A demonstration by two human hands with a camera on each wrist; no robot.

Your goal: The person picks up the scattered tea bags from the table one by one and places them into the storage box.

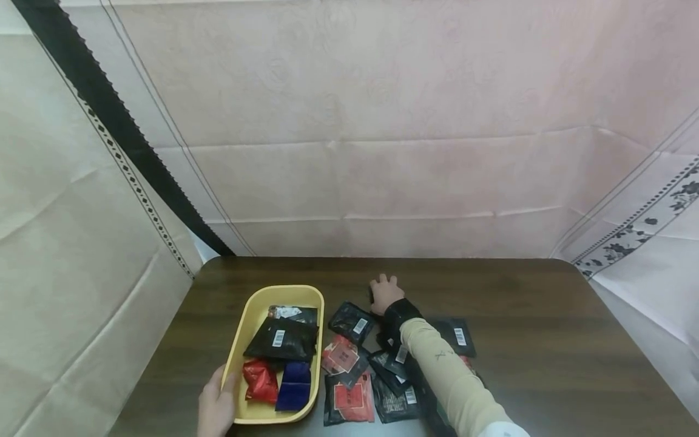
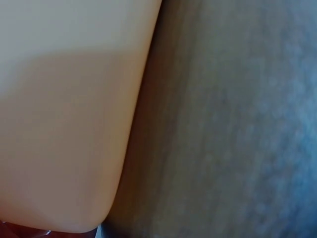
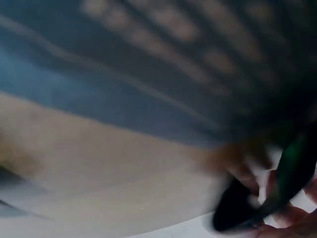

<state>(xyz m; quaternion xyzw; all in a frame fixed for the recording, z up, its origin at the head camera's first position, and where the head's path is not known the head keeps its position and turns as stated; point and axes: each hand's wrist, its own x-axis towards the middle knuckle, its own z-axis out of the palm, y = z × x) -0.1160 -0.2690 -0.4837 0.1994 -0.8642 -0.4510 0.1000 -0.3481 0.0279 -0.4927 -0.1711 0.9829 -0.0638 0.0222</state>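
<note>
A yellow plastic basket [image 1: 252,302] stands at the left of the dark wooden table. My left hand [image 1: 215,402] grips its near left side, thumb over the rim; the basket's pale wall [image 2: 64,129] fills much of the left wrist view. Inside lie a black packet [image 1: 295,343], a red packet [image 1: 260,381], a dark blue packet [image 1: 293,386] and a patterned dark one at the back. Past the packet pile, my right hand [image 1: 386,295] reaches with fingers pointing away. Its fingers pinch a black packet [image 3: 292,168], blurred in the right wrist view and mostly hidden in the head view.
Several black and red packets lie right of the basket, among them a black one with a white label [image 1: 351,321] and a red-and-black one [image 1: 349,397]. My right sleeve [image 1: 450,370] covers part of the pile. A pale cloth [image 1: 349,182] hangs behind the wooden table [image 1: 546,340].
</note>
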